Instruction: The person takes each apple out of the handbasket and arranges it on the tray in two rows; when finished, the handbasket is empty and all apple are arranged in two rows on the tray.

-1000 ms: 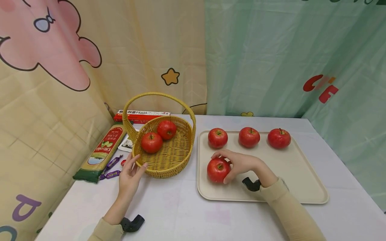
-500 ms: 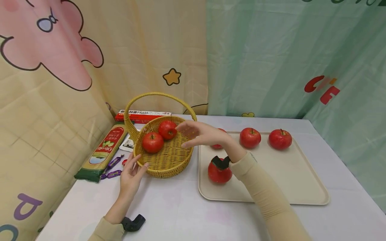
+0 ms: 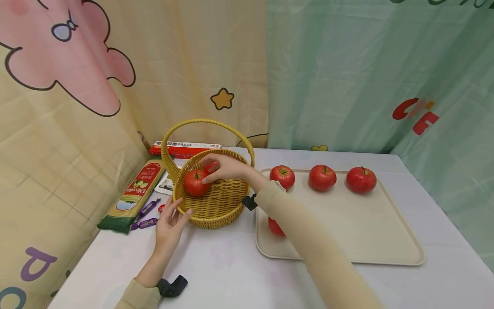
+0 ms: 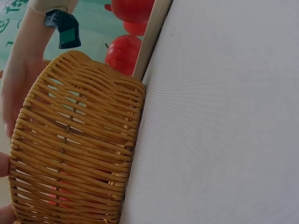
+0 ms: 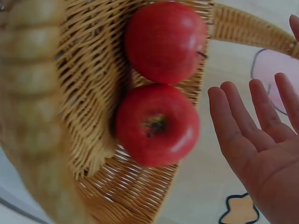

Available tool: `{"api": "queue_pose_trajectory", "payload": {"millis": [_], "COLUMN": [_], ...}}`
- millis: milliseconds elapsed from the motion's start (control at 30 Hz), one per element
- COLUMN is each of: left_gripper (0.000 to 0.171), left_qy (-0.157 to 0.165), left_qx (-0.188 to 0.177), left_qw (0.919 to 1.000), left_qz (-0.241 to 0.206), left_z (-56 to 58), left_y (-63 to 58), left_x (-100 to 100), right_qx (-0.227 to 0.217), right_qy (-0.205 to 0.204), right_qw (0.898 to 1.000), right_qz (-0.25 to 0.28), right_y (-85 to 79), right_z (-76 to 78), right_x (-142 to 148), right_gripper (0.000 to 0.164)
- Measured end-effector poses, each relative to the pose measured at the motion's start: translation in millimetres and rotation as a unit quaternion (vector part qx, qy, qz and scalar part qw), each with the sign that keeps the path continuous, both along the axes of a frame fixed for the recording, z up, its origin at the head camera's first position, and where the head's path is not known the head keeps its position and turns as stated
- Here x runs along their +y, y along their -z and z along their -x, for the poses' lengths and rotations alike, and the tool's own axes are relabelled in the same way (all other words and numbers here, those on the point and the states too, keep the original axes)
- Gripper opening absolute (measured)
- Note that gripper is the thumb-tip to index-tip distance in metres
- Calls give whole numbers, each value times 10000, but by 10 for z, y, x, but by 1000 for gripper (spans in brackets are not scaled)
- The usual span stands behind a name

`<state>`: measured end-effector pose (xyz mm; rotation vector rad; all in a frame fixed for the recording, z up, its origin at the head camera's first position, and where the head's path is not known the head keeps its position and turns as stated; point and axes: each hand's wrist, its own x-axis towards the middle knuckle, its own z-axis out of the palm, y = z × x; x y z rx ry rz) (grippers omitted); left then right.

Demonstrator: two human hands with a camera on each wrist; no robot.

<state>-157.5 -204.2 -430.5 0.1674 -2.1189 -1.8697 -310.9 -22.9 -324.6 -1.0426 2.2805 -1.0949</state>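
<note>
A yellow wicker basket [image 3: 214, 214] with a tall arched handle stands left of centre, with two red apples inside. One apple [image 3: 194, 184] shows fully in the head view; the second [image 3: 210, 166] is partly behind my right hand [image 3: 225, 167]. That hand reaches through under the handle, holding nothing. In the right wrist view, its palm and spread fingers [image 5: 240, 114] are apart from both apples [image 5: 159, 126]. My left hand [image 3: 168, 225] rests its thumb and fingertips on the basket's near-left rim. In the left wrist view, only two fingertips [image 4: 3, 165] show at the woven wall.
Right of the basket lies a beige tray [image 3: 366, 231]. Three apples sit along its back; another apple [image 3: 275, 227] is partly hidden under my right sleeve [image 3: 308, 231]. On the left lie a pasta bag [image 3: 135, 193], a red pasta box [image 3: 181, 150] and purple-wrapped sweets [image 3: 148, 223].
My right hand has let go of the apple at the tray's front left and moved left and up into the basket. The apple stays on the tray. My left hand keeps its place at the rim.
</note>
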Motion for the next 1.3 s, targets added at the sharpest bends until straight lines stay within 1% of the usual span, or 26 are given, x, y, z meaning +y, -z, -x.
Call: {"api": "queue_pose_trajectory", "payload": {"millis": [100,200,300,400,533,633,800,900,1067,1300], "left_gripper": [50,50,51,51,50,50,50,50,50,49], "left_qy": [12,21,37,31,6,10,23,7,16,21], "left_qx": [-20,-34,-56,-50,-42,-77,-67,-49,-18,-11], "left_qw": [10000,10000,10000,10000,10000,10000,10000,10000,10000,10000], "left_qz": [48,65,58,35,6,12,25,65,78,70], "left_z": [2,-2,-3,-1,5,7,3,0,2,3], "left_y": [15,14,9,1,1,2,0,-3,-3,0], "left_x": [4,4,2,-12,-16,-11,-12,-12,-12,-10], "right_qx": [0,152,278,342,376,344,214,124,73,-41], "right_qy": [20,47,64,-10,-89,-40,168,213,123,-64], "right_qw": [9999,9994,9985,9975,9978,9982,9977,9965,9935,9918], "right_qz": [-147,-294,-472,-613,-531,-497,-614,-804,-1128,-1274], "right_y": [71,95,85,58,50,91,164,193,240,272], "right_z": [64,106,123,117,95,84,77,86,123,133], "right_x": [-62,-110,-154,-230,-338,-402,-449,-445,-429,-411], "right_gripper": [63,63,64,65,64,64,70,74,78,81]}}
